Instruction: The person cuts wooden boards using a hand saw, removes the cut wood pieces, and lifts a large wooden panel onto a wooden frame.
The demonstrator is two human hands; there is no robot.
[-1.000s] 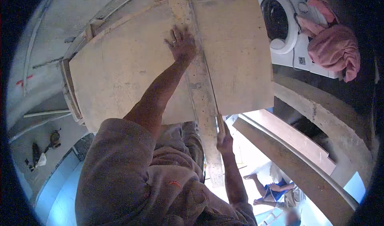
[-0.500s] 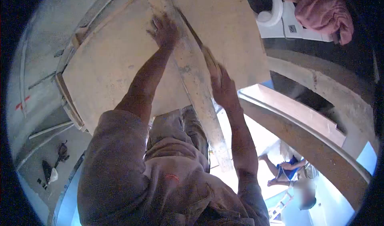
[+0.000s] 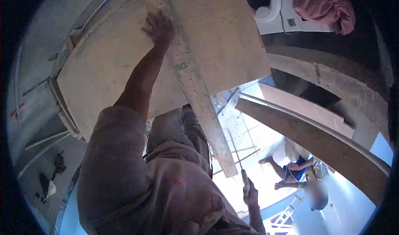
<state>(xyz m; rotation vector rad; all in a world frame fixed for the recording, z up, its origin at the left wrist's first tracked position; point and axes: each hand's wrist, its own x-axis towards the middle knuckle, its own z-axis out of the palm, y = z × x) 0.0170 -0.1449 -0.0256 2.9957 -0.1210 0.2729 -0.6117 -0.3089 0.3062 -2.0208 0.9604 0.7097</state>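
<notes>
My left hand (image 3: 160,28) presses on a plywood panel (image 3: 112,68), fingers spread, beside the upper part of a long plank (image 3: 193,79). The plank lies lengthwise across the plywood, and its lower end sticks out past the panel's edge. Low and to the right, my right hand (image 3: 250,194) is closed around the handle of a long, thin-bladed tool that looks like a handsaw (image 3: 236,152) seen edge-on. Its narrow blade points up and away from me, apart from the plank. Blade teeth cannot be made out.
A person (image 3: 299,172) in blue shorts sits below on the right, near a white ladder (image 3: 286,214). A broad wooden beam (image 3: 307,137) with a pipe along it crosses the right side. Pink cloth (image 3: 324,6) lies on a white object at top right.
My right hand has drawn the tool away from the plank's edge, down toward me and to the right. My left hand stays on the panel. The whole view has shifted slightly.
</notes>
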